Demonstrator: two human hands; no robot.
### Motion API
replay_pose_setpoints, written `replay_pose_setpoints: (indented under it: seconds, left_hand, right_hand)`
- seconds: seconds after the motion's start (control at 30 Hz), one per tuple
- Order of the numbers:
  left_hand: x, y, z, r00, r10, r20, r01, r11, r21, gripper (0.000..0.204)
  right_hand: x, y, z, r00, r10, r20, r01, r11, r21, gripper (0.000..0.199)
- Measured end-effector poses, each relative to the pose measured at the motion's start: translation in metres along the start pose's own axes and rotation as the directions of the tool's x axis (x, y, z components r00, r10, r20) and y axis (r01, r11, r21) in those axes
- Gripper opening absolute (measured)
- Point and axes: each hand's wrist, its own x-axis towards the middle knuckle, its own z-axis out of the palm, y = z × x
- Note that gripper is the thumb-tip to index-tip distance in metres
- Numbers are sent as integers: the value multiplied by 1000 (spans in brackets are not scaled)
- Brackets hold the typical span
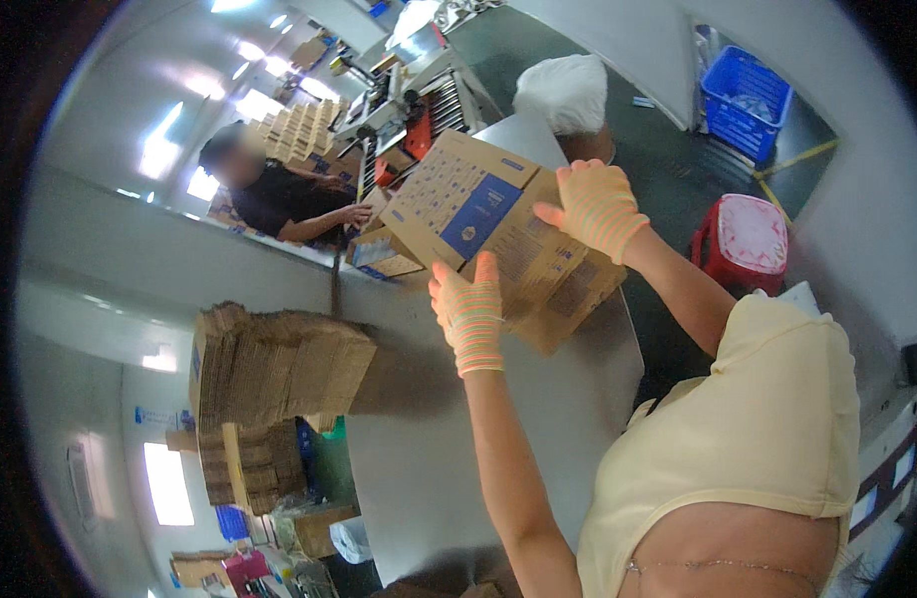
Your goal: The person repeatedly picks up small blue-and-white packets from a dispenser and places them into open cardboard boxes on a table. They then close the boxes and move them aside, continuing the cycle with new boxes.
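A brown cardboard box [434, 189] with blue printing and a blue panel is tilted above the grey worktable [409, 448]. My left hand [470, 311], in an orange, green and white striped knit glove, grips its near left side, with the thumb pointing up along the cardboard. In a matching glove, my right hand [600, 211] is closed over the box's right edge. The fingertips under the box are partly hidden, and I cannot tell whether the box touches the table.
A tall stack of flattened cartons [279, 364] stands at the left. Across the table a person [279, 199] handles a smaller carton [384, 251] beside a roller machine [444, 105]. On the floor at right are a red container [743, 239], a blue basket [746, 100] and a white bag [563, 95].
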Motion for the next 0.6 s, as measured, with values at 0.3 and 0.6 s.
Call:
replay_pose_setpoints:
  seconds: [0.3, 0.6]
  left_hand:
    - [-59, -98, -13, 961, -154, -230, -215, 107, -971, 46]
    - [-214, -206, 65, 711, -703, 0, -98, -99, -990, 58]
  right_hand:
    - [-45, -45, -19, 720, -353, -597, 589, 765, 259, 74]
    - [-149, -147, 15, 150, -987, -61, 619, 46, 784, 74]
